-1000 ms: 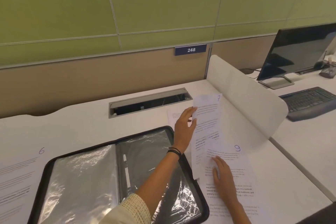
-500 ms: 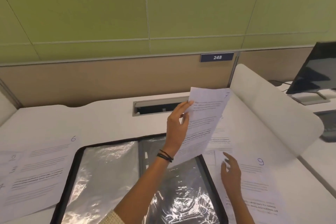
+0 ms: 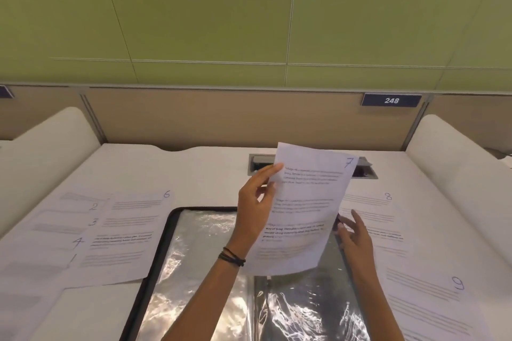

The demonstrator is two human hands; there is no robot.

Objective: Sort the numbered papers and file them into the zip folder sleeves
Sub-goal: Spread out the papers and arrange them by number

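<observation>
Fingers of the left hand (image 3: pixel 256 210) pinch the upper left edge of the white printed sheet numbered 7 (image 3: pixel 310 202), which hangs tilted in the air above the far right part of the black-rimmed zip folder (image 3: pixel 207 208). A second ago that sheet lay flat on the white desk (image 3: pixel 194 171) just right of the folder. The right hand (image 3: pixel 356 235) has come off the sheet numbered 9 (image 3: pixel 432 310), where it was pressed flat. It now sits with fingers loosely spread at the right edge of sheet 7, gripping nothing; whether it touches the paper I cannot tell. Lifting the sheet has uncovered the sheet numbered 8 (image 3: pixel 371 213) beyond the folder's right rim. Left of the folder lie the sheet numbered 6 (image 3: pixel 133 230) and an overlapping fan of sheets 2, 3, 4 and 1 (image 3: pixel 69 230). The folder's clear plastic sleeves (image 3: pixel 199 257) look unfilled, so I judge this to be sorting: 7 probably heads for the left pile beside 6.
</observation>
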